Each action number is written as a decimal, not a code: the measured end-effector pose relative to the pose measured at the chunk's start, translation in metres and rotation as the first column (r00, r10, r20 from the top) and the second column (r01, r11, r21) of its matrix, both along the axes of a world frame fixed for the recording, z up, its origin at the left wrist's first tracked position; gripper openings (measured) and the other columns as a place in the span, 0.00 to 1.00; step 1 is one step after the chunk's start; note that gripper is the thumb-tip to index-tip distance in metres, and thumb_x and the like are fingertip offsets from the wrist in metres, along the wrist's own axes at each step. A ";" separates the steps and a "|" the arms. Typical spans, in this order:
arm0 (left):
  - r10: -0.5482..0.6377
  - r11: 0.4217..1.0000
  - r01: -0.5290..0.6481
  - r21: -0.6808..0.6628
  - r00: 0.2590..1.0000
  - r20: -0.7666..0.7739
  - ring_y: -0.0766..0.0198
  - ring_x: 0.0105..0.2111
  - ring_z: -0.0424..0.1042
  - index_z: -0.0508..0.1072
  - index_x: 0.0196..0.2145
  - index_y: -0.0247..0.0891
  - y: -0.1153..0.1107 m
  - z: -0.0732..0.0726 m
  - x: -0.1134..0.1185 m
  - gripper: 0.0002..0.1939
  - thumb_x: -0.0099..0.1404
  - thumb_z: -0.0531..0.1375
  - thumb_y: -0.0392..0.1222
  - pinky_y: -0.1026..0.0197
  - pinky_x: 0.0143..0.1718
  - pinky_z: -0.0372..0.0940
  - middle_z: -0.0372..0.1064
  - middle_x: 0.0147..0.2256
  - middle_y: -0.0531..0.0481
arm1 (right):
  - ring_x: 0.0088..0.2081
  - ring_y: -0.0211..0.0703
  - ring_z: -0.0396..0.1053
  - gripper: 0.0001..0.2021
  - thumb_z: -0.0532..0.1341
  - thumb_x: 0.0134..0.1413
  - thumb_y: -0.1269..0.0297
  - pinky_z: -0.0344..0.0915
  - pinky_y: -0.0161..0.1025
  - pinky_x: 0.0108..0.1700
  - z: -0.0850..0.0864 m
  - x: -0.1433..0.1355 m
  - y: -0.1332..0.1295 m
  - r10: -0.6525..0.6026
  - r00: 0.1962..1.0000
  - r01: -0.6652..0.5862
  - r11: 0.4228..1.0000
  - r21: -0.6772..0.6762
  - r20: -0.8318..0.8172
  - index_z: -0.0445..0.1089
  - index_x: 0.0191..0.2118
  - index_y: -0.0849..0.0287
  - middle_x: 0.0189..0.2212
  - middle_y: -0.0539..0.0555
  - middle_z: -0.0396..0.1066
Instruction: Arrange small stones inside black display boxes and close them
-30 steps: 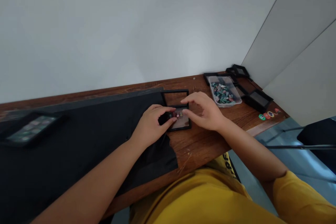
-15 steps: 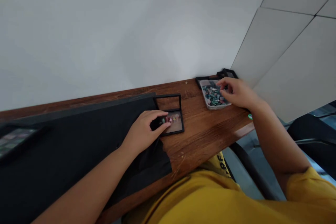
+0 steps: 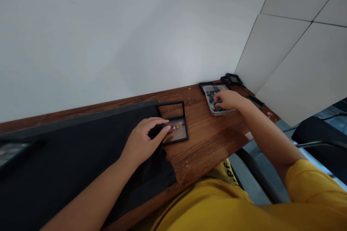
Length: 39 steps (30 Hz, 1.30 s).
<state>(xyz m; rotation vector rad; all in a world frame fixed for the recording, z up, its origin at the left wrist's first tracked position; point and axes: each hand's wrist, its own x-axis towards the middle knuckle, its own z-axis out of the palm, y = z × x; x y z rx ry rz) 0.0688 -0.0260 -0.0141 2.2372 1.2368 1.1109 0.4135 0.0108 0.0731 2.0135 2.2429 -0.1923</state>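
An open black display case (image 3: 176, 130) lies on the wooden table (image 3: 211, 140), its lid frame (image 3: 170, 110) flat behind it. A few small coloured stones (image 3: 176, 127) sit inside the case. My left hand (image 3: 143, 140) rests on the case's left edge, thumb and fingers pinching it. My right hand (image 3: 227, 100) reaches far right into a clear plastic tub (image 3: 214, 95) of mixed greenish stones, fingers curled down among them. Whether it holds a stone is hidden.
A black cloth (image 3: 81, 151) covers the table's left part, with a blurred dark tray (image 3: 11, 151) at the far left. Several empty black cases (image 3: 233, 78) are stacked behind the tub. A black chair (image 3: 317, 140) stands at the right.
My right hand left the display case and moved right into the tub of stones. My left hand stayed on the case. The view shifted slightly rightward.
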 end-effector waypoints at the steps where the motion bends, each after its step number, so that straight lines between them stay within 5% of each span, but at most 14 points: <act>1: 0.000 1.000 0.000 -0.002 1.000 0.003 0.51 0.47 0.78 0.82 0.41 0.43 0.000 0.000 0.000 0.16 0.69 0.59 0.54 0.48 0.51 0.73 0.81 0.44 0.46 | 0.45 0.54 0.76 0.08 0.67 0.56 0.64 0.65 0.43 0.41 0.001 0.001 0.000 -0.005 1.000 0.005 1.000 0.010 -0.001 0.80 0.41 0.57 0.42 0.59 0.80; 10: -0.022 0.999 0.023 -0.026 1.000 0.013 0.51 0.47 0.79 0.81 0.41 0.43 0.000 -0.002 -0.001 0.16 0.68 0.60 0.56 0.48 0.51 0.73 0.81 0.44 0.46 | 0.43 0.49 0.75 0.11 0.69 0.55 0.64 0.63 0.41 0.40 -0.003 0.005 0.002 0.036 0.997 -0.034 0.999 0.031 -0.075 0.80 0.45 0.57 0.44 0.56 0.81; 14: -0.025 0.999 0.025 -0.039 1.000 0.018 0.51 0.47 0.79 0.81 0.40 0.44 0.000 -0.002 -0.001 0.17 0.68 0.60 0.57 0.49 0.52 0.73 0.81 0.44 0.46 | 0.39 0.47 0.74 0.06 0.68 0.55 0.66 0.62 0.41 0.38 -0.009 0.002 0.004 0.062 0.991 -0.061 0.998 0.011 -0.123 0.81 0.39 0.57 0.39 0.56 0.81; 22: -0.037 0.998 0.038 -0.052 0.999 0.018 0.51 0.48 0.78 0.81 0.40 0.44 -0.002 -0.001 -0.001 0.19 0.68 0.59 0.59 0.49 0.53 0.73 0.81 0.44 0.46 | 0.32 0.40 0.69 0.06 0.62 0.59 0.66 0.61 0.39 0.37 0.004 0.017 0.001 0.022 0.953 0.039 0.980 0.193 -0.304 0.78 0.38 0.59 0.37 0.54 0.78; 26: -0.039 0.999 0.040 -0.036 0.999 0.032 0.51 0.48 0.78 0.81 0.40 0.44 -0.002 0.000 0.000 0.18 0.69 0.60 0.58 0.49 0.53 0.73 0.82 0.44 0.46 | 0.30 0.38 0.63 0.06 0.63 0.59 0.63 0.59 0.38 0.34 0.015 0.018 -0.009 0.081 0.849 0.087 0.953 0.289 -0.522 0.75 0.36 0.59 0.31 0.52 0.74; 29: -0.047 0.999 0.047 -0.005 0.998 0.047 0.51 0.48 0.78 0.80 0.42 0.44 -0.006 0.003 0.001 0.16 0.68 0.60 0.56 0.48 0.53 0.73 0.81 0.45 0.45 | 0.28 0.36 0.61 0.09 0.64 0.59 0.58 0.59 0.36 0.32 0.014 -0.008 -0.026 0.161 0.671 0.092 0.951 0.297 -0.724 0.74 0.36 0.59 0.30 0.51 0.72; 34: -0.112 0.989 0.106 0.101 0.992 0.053 0.53 0.46 0.78 0.77 0.51 0.43 -0.017 0.011 0.003 0.17 0.70 0.60 0.52 0.48 0.53 0.73 0.81 0.46 0.46 | 0.30 0.35 0.65 0.09 0.66 0.59 0.59 0.61 0.34 0.34 -0.013 -0.088 -0.050 0.260 0.372 -0.244 0.954 0.177 -0.891 0.74 0.36 0.59 0.30 0.50 0.73; 36: -0.137 0.977 0.126 0.173 0.989 0.053 0.54 0.46 0.78 0.76 0.52 0.44 -0.018 0.013 0.003 0.16 0.70 0.61 0.49 0.50 0.53 0.73 0.81 0.46 0.47 | 0.30 0.35 0.65 0.06 0.66 0.59 0.62 0.62 0.33 0.34 -0.025 -0.115 -0.049 0.248 0.347 -0.371 0.922 0.111 -0.904 0.74 0.36 0.59 0.31 0.49 0.74; 39: -0.133 0.964 0.117 0.238 0.990 0.052 0.56 0.43 0.79 0.79 0.47 0.45 -0.016 0.015 0.001 0.10 0.71 0.62 0.46 0.53 0.49 0.74 0.81 0.43 0.48 | 0.30 0.35 0.65 0.04 0.66 0.58 0.66 0.62 0.33 0.35 -0.041 -0.136 -0.041 0.200 0.296 -0.394 0.916 0.072 -0.934 0.72 0.34 0.59 0.30 0.48 0.72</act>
